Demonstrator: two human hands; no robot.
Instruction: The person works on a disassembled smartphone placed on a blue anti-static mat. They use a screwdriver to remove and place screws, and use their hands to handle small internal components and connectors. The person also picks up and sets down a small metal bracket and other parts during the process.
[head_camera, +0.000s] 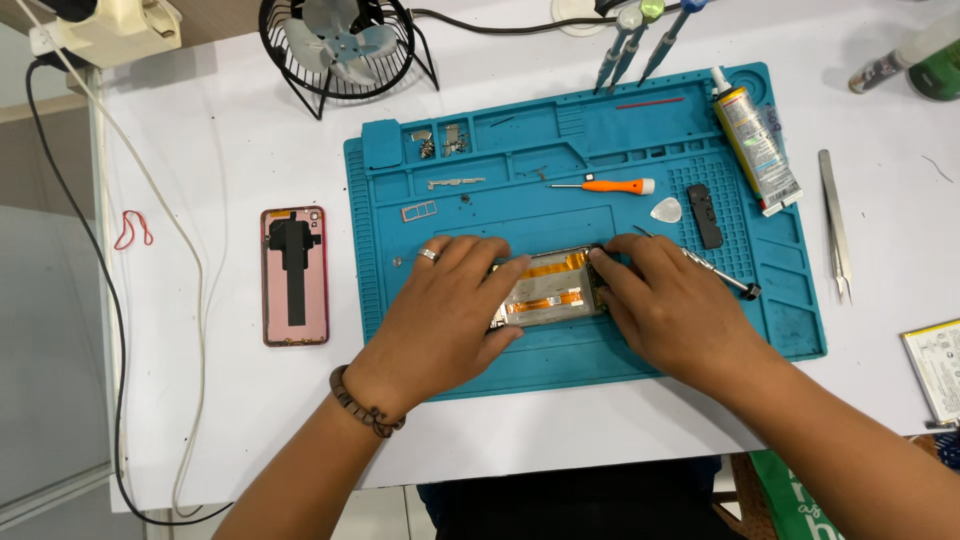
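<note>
- teal rubber work mat (780, 300) on the white table (230, 150)
- left of the mat, a pink phone back cover (295, 276) with black patches inside
- on the mat, an opened phone body (548, 290), silver with orange flex strips
- on the mat's upper part, an orange-handled screwdriver (605, 186)
- beyond the mat's top-left corner, a black wire-caged fan (338, 45) with grey blades

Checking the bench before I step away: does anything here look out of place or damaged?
Mostly orderly. The opened phone lies on the blue mat under both hands, its pink back cover set apart on the white table. A red rubber band lies stray near the cable. No spill or breakage shows.
</note>
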